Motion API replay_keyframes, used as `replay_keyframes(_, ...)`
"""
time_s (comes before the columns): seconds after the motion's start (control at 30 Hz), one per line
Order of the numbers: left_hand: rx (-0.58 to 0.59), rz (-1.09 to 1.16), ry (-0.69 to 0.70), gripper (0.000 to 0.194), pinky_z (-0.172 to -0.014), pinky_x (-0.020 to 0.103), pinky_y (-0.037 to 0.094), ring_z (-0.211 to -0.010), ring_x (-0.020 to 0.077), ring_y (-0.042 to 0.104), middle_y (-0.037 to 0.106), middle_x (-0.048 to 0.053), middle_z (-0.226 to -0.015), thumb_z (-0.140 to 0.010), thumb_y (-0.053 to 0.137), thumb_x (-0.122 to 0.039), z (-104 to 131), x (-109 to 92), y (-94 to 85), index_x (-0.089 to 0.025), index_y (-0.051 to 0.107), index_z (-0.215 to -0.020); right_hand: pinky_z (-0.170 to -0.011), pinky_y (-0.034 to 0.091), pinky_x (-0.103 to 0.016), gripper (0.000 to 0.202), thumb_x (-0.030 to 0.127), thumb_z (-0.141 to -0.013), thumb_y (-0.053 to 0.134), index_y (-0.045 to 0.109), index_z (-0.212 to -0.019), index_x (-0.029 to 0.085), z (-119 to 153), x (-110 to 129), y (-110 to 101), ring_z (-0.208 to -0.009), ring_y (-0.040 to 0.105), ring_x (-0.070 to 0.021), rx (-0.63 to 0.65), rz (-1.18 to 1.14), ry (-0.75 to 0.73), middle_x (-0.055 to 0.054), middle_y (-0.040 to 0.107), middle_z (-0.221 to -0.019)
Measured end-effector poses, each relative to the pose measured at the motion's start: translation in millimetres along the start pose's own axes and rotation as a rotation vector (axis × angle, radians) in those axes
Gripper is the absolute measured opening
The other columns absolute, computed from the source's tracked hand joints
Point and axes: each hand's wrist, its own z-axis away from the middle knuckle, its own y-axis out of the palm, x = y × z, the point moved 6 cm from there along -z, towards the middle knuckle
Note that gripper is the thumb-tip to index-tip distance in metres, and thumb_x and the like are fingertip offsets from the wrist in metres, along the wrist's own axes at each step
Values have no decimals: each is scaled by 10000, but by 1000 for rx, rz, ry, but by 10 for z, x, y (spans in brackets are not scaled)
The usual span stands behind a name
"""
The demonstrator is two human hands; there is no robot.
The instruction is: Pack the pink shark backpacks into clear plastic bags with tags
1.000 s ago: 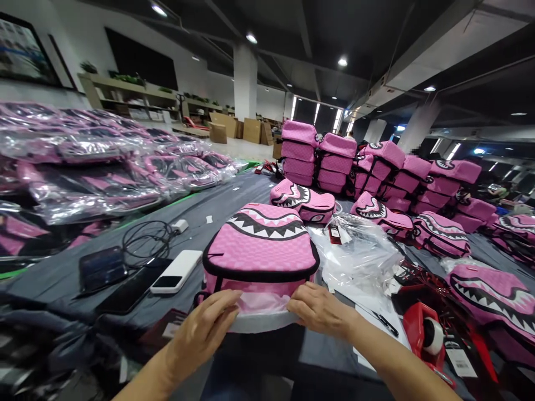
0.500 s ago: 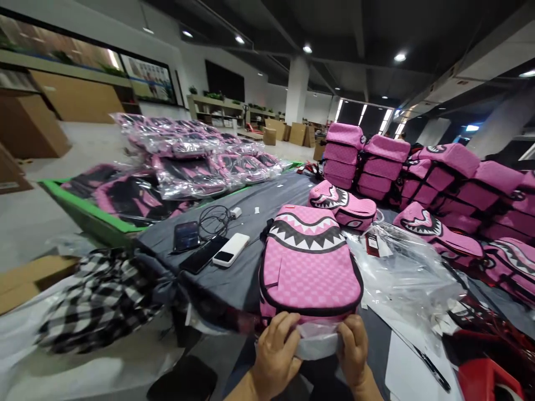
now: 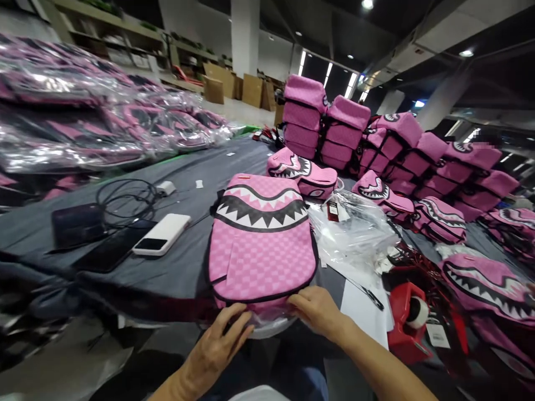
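Observation:
A pink checkered backpack with a shark-mouth print lies face up at the table's front edge, its base towards me. Clear plastic hangs loose at that base, crumpled between my hands. My left hand grips the plastic at the backpack's lower left corner, fingers bent. At the lower right corner, my right hand pinches the plastic against the bag's edge. My fingertips are partly hidden there.
Left on the table lie a white power bank, a dark phone and a coiled cable. To the right are clear plastic bags, a pen and a red tape dispenser. Stacked pink backpacks stand behind.
The view has swung right and closer to the table. My hands have moved outward to the corners of the backpack's base, and less of the loose plastic shows.

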Motion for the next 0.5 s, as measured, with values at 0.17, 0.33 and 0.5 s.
replay_keyframes(0.17,102,18,17,239,-796,224,615,-852,136,697,587,92,-1094,-1029,478,-229,-122,-33,15,-125,620,-1190,-623,381,-303,167,354,-938,731,693,-932,192,-102,35,61,-761,648,-158,256,101,14,-19,729,-815)
replay_keyframes(0.33,158,27,0,272,-720,233,612,-858,153,699,620,93,-1097,-1050,405,-248,-146,-69,12,-156,645,-1138,-605,341,-300,186,289,-1006,625,677,-857,191,-63,85,-61,-651,575,-128,78,131,-93,7,668,-731)
replay_keyframes(0.5,191,78,205,202,-914,295,590,-1071,191,651,696,95,-1094,-982,467,-77,-256,-107,-43,-145,653,-1020,-707,406,-272,314,289,-1085,448,667,-880,195,44,85,-252,-780,605,-129,-220,21,-125,-32,712,-902)
